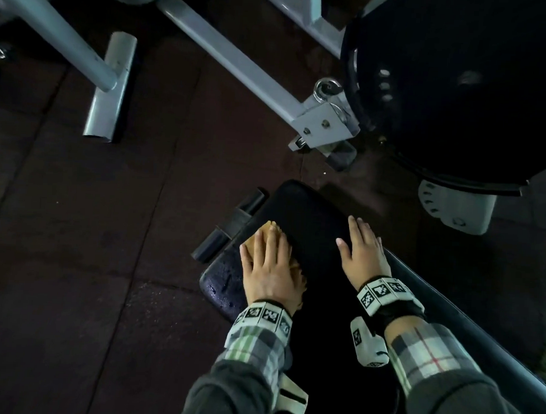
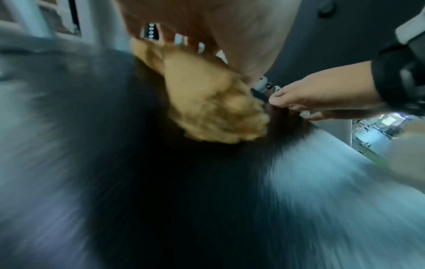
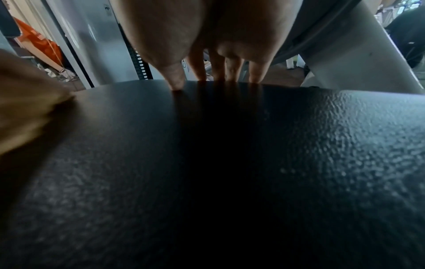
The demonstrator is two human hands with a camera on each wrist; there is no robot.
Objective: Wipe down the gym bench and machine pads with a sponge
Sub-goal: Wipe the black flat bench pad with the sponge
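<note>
A: Bench pad: black and textured, it runs away from the person toward the grey machine frame, with a dark weight plate beyond its far right. This pad is the counter surface under treatment. State the main risk.

B: Incomplete coverage. The pad is the largest surface in view, and the sponge sits only at its left edge. The left-wrist view is streaked with blur, so the stroke is judged to be fast; a fast stroke may skip strips, above all the far rounded end.

A: Second risk?

B: Overrun. Just beside that edge, lower down, lies a smaller dark pad showing wet beads, with a black roller bar next to it. A stroke carried too far left could take the sponge off the edge.

A: Condition of each hand?

B: The left hand lies flat on the sponge, fingers extended, pressing rather than clasping. The sponge is crumpled and yellow, so it could bunch and slide out from under the palm. The right hand is flat on the pad, fingertips touching it, holding nothing.

A: Risk there?

B: It braces body weight. On a wet patch it could slip.
</note>
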